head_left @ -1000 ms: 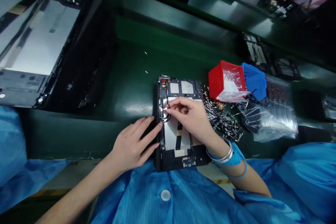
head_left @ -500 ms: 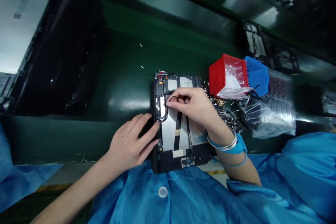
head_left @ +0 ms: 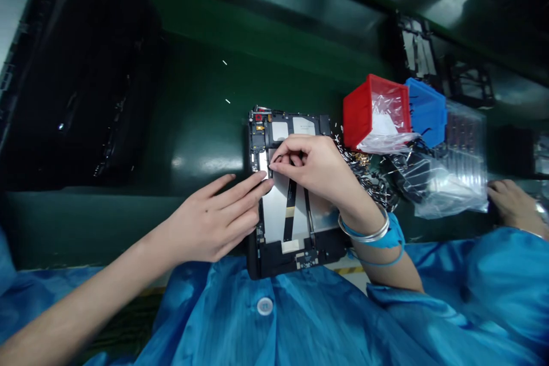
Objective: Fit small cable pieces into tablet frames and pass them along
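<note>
Tablet [head_left: 277, 214], open-backed, black-edged, flat, silvery inside

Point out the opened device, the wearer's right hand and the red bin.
Opened device [head_left: 275, 211]: head view, on its silver panel.
Wearer's right hand [head_left: 318, 167]: head view, on its back.
Red bin [head_left: 357, 117]: head view, outer side wall.

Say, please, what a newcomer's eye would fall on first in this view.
The bright red bin and the blue bin beside it probably stand out first, right of centre on the green table. Then come the left hand and right hand over the opened device, mid-picture, small pieces heaped to its right.
</note>
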Tool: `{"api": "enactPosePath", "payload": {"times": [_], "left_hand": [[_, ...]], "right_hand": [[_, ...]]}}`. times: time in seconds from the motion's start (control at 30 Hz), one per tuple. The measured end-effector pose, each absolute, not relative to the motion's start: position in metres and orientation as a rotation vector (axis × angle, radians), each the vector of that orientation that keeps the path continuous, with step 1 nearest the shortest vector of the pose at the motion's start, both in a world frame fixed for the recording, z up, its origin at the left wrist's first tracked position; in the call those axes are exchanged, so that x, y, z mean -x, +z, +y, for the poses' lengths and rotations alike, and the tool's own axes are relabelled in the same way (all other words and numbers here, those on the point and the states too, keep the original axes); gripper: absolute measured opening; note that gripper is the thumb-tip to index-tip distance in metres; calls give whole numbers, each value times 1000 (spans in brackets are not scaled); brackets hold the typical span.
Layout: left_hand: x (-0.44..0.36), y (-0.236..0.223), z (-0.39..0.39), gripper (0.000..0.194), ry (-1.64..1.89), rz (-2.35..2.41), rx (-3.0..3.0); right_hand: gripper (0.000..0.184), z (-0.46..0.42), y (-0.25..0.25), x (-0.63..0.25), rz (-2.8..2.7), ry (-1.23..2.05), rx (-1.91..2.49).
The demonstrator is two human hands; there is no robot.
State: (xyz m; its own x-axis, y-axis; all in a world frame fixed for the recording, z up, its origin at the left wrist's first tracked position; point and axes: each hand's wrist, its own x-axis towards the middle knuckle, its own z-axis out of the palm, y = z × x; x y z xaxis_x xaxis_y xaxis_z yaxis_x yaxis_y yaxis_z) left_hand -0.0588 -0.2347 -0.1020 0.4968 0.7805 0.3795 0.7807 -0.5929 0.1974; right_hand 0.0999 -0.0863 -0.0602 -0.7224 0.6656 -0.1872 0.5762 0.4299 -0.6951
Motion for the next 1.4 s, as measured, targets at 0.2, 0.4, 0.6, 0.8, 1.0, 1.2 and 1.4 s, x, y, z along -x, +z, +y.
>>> {"api": "enactPosePath", "payload": {"times": [0.2, 0.4, 0.6, 0.8, 1.0, 1.2, 1.4], "left_hand": [[62, -97, -229, 23, -646, -1356, 2784], [62, -94, -227, 22, -632, -1345, 2792], [62, -92, -225, 24, -613, -1313, 2793], [63, -91, -224, 24, -635, -1316, 2799], [63, -92, -223, 23, -623, -1311, 2812], [63, -92, -224, 26, -620, -1337, 2799], [63, -91, -223, 28, -647, -1361, 2795]], "right_hand": [[5, -86, -61, -100, -2555, 1176, 1103], [6, -86, -60, -100, -2571, 1148, 1096], [7, -85, -60, -100, -2572, 1147, 1079], [12, -81, -62, -102, -2532, 1250, 1055], [9, -81, -62, -100, -2575, 1192, 1062], [7, -84, -60, -100, -2602, 1125, 1055], [5, -85, -62, -100, -2539, 1104, 1085]]}}
